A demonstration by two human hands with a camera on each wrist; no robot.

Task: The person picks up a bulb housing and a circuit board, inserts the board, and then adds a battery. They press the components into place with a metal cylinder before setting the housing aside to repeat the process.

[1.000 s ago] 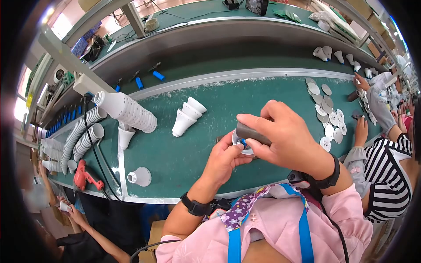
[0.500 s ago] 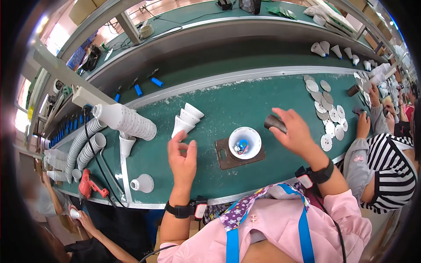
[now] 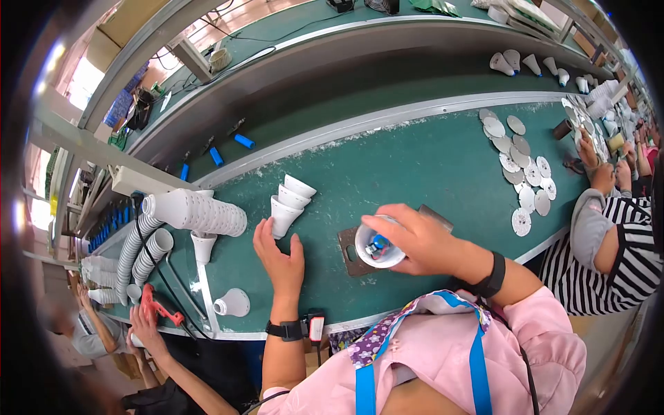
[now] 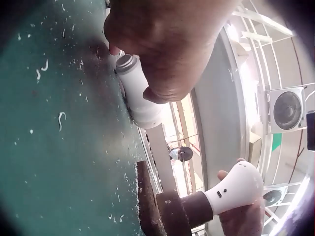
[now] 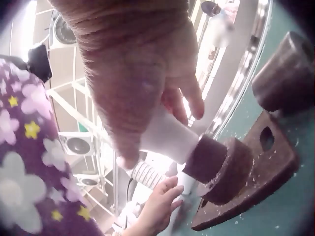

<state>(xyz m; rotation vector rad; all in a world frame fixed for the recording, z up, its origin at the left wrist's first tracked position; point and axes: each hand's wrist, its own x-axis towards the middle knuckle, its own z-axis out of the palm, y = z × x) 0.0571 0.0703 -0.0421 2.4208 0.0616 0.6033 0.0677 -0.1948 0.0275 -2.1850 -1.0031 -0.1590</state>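
My right hand (image 3: 425,242) grips a white lamp cup (image 3: 362,254) by its side, with blue and red parts visible inside. In the right wrist view the cup's narrow end (image 5: 170,137) meets the brown round socket (image 5: 209,160) of a rusty metal plate (image 5: 278,150). Beside that hand lies a dark metal cylinder (image 3: 436,216). My left hand (image 3: 280,266) reaches up with spread, relaxed fingers. Its fingertips are right at the nearest of a few nested white lamp cups (image 3: 282,220), and nothing is gripped in it.
Long stacks of white cups (image 3: 197,211) stand at left, near a single cup (image 3: 232,303) and a red power tool (image 3: 158,304). Pale discs (image 3: 522,166) lie at right. Blue-ended parts (image 3: 216,157) sit on the back ledge. Other people work at both sides.
Both hands were at the cup, the right with the dark cylinder. The cylinder is now set down, the right hand grips the cup and tilts it, and the left has moved to the nested cups.
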